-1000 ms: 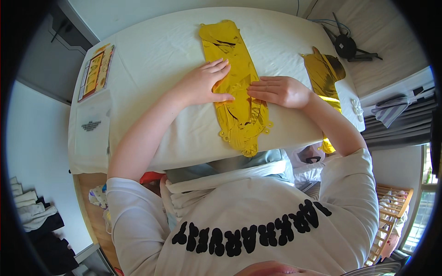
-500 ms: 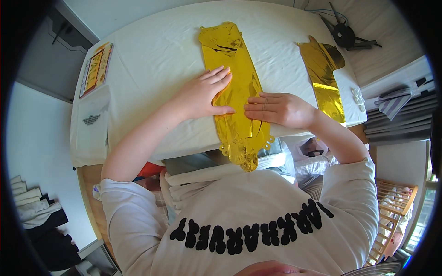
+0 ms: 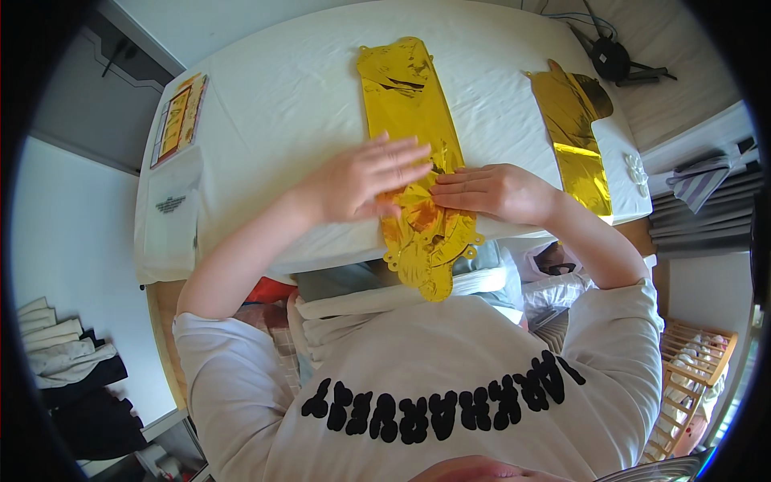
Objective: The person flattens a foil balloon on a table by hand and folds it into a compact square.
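A long, flat piece of gold foil [image 3: 407, 108], shiny and wrinkled with small eyelets on its rim, lies across the tabletop [image 3: 281, 104], overhanging the near edge. The left hand [image 3: 357, 181] is above it, fingers slightly apart, contact unclear; the right hand [image 3: 496, 193] lies flat on its right side, fingers together.

Long foil [image 3: 411, 112] at the left hand [image 3: 361, 183] is super yellowy gold, second foil [image 3: 580, 165] beyond the right hand [image 3: 502, 193] goes brownish gold to bright yellow. Tablecloth [image 3: 273, 104] under both's plain off-white. Packet [image 3: 178, 120] well left of the left hand: yellow, red, some white.
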`<state>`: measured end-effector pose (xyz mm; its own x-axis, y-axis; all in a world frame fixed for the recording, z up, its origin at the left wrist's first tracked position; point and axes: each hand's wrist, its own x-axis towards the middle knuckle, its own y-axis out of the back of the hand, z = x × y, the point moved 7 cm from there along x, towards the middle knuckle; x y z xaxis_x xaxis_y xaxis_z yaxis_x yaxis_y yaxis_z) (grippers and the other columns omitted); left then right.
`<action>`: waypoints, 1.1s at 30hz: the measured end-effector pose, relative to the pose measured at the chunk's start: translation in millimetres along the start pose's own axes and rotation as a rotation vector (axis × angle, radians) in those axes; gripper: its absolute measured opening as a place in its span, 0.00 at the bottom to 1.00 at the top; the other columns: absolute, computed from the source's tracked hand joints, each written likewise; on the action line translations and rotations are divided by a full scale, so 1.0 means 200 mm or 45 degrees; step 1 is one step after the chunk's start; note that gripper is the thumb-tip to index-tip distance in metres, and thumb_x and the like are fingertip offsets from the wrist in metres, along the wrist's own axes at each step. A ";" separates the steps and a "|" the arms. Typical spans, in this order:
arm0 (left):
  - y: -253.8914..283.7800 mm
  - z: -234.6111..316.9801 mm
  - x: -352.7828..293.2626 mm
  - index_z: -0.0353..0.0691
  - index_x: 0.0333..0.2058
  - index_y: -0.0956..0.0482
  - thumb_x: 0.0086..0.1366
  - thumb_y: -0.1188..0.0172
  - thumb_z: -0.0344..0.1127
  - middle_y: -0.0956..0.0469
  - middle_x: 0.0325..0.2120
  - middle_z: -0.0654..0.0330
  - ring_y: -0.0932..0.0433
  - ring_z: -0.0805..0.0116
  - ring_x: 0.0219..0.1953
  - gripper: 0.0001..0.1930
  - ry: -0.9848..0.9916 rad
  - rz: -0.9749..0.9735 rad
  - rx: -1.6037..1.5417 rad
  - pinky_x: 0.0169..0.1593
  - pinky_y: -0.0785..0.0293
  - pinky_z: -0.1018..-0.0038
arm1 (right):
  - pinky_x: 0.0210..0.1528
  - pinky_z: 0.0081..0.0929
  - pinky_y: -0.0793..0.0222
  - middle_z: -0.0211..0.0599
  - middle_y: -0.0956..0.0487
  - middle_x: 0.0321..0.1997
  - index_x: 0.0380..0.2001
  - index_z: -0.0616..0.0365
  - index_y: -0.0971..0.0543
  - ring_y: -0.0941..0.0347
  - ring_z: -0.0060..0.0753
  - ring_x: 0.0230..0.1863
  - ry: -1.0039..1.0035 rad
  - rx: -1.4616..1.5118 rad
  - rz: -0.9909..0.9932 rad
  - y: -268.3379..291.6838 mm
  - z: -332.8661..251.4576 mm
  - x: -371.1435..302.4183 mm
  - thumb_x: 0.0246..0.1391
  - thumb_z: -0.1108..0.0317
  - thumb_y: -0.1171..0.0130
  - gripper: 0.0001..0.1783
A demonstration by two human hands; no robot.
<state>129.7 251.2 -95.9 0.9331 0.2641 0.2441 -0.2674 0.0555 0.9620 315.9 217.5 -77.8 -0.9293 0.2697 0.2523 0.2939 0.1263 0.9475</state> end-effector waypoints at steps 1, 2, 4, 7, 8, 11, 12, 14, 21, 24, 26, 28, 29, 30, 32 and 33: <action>-0.02 0.05 -0.02 0.41 0.74 0.41 0.65 0.42 0.70 0.46 0.76 0.54 0.46 0.54 0.78 0.50 -0.057 -0.139 -0.117 0.77 0.48 0.50 | 0.64 0.38 0.23 0.43 0.18 0.60 0.57 0.58 0.19 0.22 0.43 0.63 0.002 0.001 0.005 0.00 0.00 -0.01 0.58 0.69 0.39 0.23; 0.01 0.11 -0.04 0.41 0.74 0.41 0.65 0.42 0.70 0.46 0.76 0.54 0.46 0.54 0.78 0.50 -0.052 -0.143 -0.113 0.77 0.48 0.50 | 0.64 0.38 0.22 0.43 0.18 0.60 0.57 0.59 0.19 0.21 0.43 0.63 -0.015 0.025 0.018 -0.01 0.00 -0.01 0.58 0.69 0.38 0.23; 0.00 0.19 -0.05 0.35 0.74 0.44 0.62 0.42 0.73 0.45 0.76 0.50 0.46 0.54 0.77 0.55 0.037 -0.229 -0.244 0.78 0.49 0.52 | 0.64 0.38 0.22 0.44 0.17 0.59 0.57 0.59 0.18 0.21 0.44 0.62 -0.041 0.049 0.033 -0.01 -0.01 -0.02 0.57 0.70 0.38 0.23; -0.06 0.23 -0.08 0.33 0.74 0.45 0.62 0.33 0.60 0.43 0.75 0.47 0.44 0.53 0.77 0.52 0.148 -0.241 -0.119 0.77 0.46 0.55 | 0.64 0.38 0.22 0.45 0.17 0.57 0.56 0.60 0.18 0.20 0.44 0.61 -0.075 0.082 0.048 -0.01 -0.02 -0.03 0.56 0.71 0.36 0.23; -0.06 0.22 -0.08 0.33 0.74 0.44 0.62 0.31 0.54 0.42 0.74 0.48 0.44 0.53 0.77 0.50 0.226 -0.204 -0.051 0.77 0.45 0.55 | 0.64 0.38 0.22 0.45 0.16 0.57 0.56 0.60 0.18 0.20 0.44 0.61 -0.089 0.099 0.052 -0.01 -0.03 -0.03 0.56 0.71 0.36 0.23; -0.06 0.23 -0.07 0.34 0.72 0.41 0.62 0.32 0.43 0.40 0.73 0.49 0.44 0.53 0.77 0.44 0.252 -0.162 -0.127 0.77 0.44 0.57 | 0.63 0.37 0.22 0.44 0.16 0.57 0.56 0.60 0.18 0.19 0.43 0.60 -0.115 0.148 0.072 -0.01 -0.03 -0.03 0.55 0.72 0.35 0.23; -0.08 0.23 -0.07 0.34 0.72 0.41 0.62 0.32 0.43 0.40 0.73 0.49 0.44 0.53 0.77 0.44 0.250 -0.160 -0.128 0.77 0.44 0.57 | 0.63 0.37 0.22 0.44 0.16 0.57 0.56 0.61 0.18 0.19 0.42 0.59 -0.127 0.178 0.087 -0.01 -0.03 -0.03 0.55 0.73 0.34 0.23; -0.09 0.23 -0.08 0.34 0.70 0.35 0.65 0.35 0.40 0.36 0.72 0.50 0.40 0.53 0.75 0.37 0.271 -0.095 -0.102 0.76 0.41 0.57 | 0.63 0.37 0.22 0.43 0.16 0.57 0.57 0.59 0.19 0.20 0.42 0.60 -0.136 0.197 0.095 -0.02 -0.03 -0.03 0.54 0.74 0.34 0.25; -0.08 0.22 -0.07 0.34 0.68 0.33 0.68 0.40 0.35 0.32 0.69 0.49 0.34 0.53 0.72 0.31 0.253 -0.044 -0.175 0.74 0.37 0.56 | 0.59 0.37 0.20 0.39 0.16 0.57 0.58 0.55 0.20 0.19 0.43 0.58 -0.178 0.365 0.126 -0.03 0.00 -0.04 0.53 0.79 0.37 0.27; -0.06 0.22 -0.06 0.35 0.68 0.32 0.69 0.40 0.33 0.32 0.68 0.49 0.33 0.53 0.71 0.29 0.262 -0.055 -0.207 0.73 0.36 0.57 | 0.54 0.38 0.19 0.39 0.16 0.57 0.59 0.53 0.19 0.18 0.47 0.55 -0.344 0.522 0.082 -0.06 0.04 -0.07 0.54 0.81 0.39 0.27; -0.04 0.19 -0.06 0.36 0.68 0.31 0.65 0.37 0.31 0.34 0.70 0.51 0.34 0.53 0.72 0.32 0.390 -0.049 -0.478 0.73 0.36 0.59 | 0.53 0.39 0.20 0.38 0.16 0.56 0.59 0.52 0.20 0.18 0.49 0.54 -0.442 0.604 0.041 -0.07 0.07 -0.08 0.54 0.81 0.39 0.28; -0.04 0.17 -0.06 0.37 0.67 0.30 0.65 0.37 0.31 0.32 0.70 0.51 0.32 0.53 0.70 0.31 0.467 -0.051 -0.576 0.71 0.33 0.60 | 0.52 0.39 0.20 0.38 0.15 0.55 0.59 0.52 0.20 0.18 0.50 0.52 -0.543 0.685 0.000 -0.07 0.08 -0.08 0.53 0.82 0.40 0.28; -0.05 0.15 -0.06 0.38 0.66 0.29 0.65 0.36 0.32 0.31 0.69 0.52 0.29 0.53 0.69 0.30 0.548 -0.052 -0.670 0.69 0.30 0.61 | 0.52 0.39 0.21 0.39 0.15 0.54 0.59 0.53 0.20 0.18 0.50 0.52 -0.509 0.688 0.057 -0.04 0.08 -0.07 0.56 0.81 0.40 0.27; -0.05 0.14 -0.07 0.38 0.66 0.29 0.65 0.36 0.32 0.31 0.69 0.52 0.29 0.53 0.69 0.30 0.551 -0.052 -0.668 0.69 0.30 0.61 | 0.52 0.38 0.22 0.40 0.15 0.53 0.60 0.54 0.20 0.17 0.50 0.51 -0.475 0.690 0.115 -0.02 0.08 -0.05 0.58 0.80 0.41 0.25; -0.04 0.13 -0.08 0.40 0.62 0.24 0.70 0.38 0.36 0.27 0.66 0.53 0.25 0.54 0.64 0.23 0.561 0.059 -0.581 0.65 0.27 0.64 | 0.52 0.35 0.22 0.41 0.15 0.51 0.60 0.54 0.21 0.17 0.46 0.48 -0.528 0.738 0.136 -0.04 0.11 -0.06 0.62 0.78 0.42 0.22; -0.04 0.13 -0.07 0.40 0.62 0.24 0.70 0.38 0.36 0.27 0.66 0.53 0.25 0.54 0.64 0.23 0.558 0.058 -0.582 0.65 0.27 0.64 | 0.51 0.32 0.23 0.43 0.14 0.49 0.60 0.55 0.21 0.16 0.41 0.46 -0.584 0.785 0.158 -0.05 0.14 -0.07 0.66 0.76 0.43 0.20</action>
<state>124.8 221.3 -102.8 0.7591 0.6403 0.1176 -0.4705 0.4148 0.7788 331.1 238.8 -96.2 -0.7356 0.6676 0.1150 0.5857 0.5414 0.6031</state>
